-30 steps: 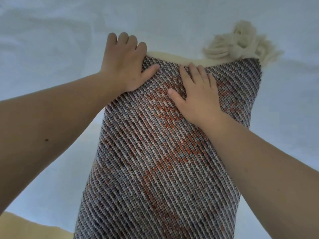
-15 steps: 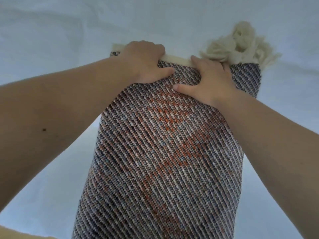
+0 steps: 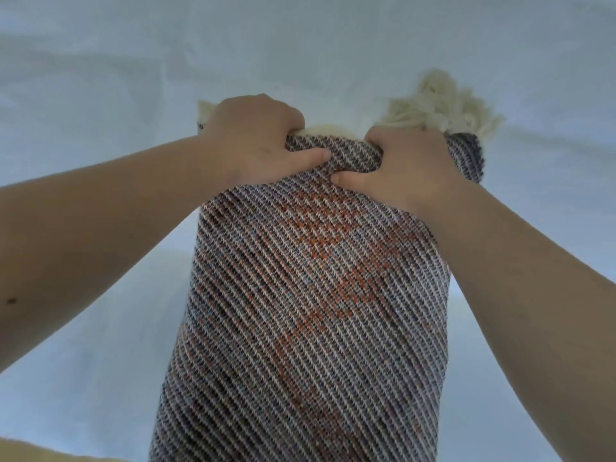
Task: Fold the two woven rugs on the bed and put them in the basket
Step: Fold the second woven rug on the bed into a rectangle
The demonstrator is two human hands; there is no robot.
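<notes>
— What is the person wearing?
— Nothing that shows here. Both forearms are bare along their whole visible length, from the edges of the picture up to the wrists.
— Any markings?
— One small dark spot (image 3: 11, 300) on the left forearm (image 3: 100, 221), close to the picture's left edge. There is also a faint short mark on the back of the left hand (image 3: 253, 141), too slight to tell what it is.
— And the right side?
— The right forearm (image 3: 533, 278) is smooth and unmarked where it shows. The right hand (image 3: 406, 171) is bare as well.
— Nails?
— Only the thumbnails show, and they are short and plain.
</notes>
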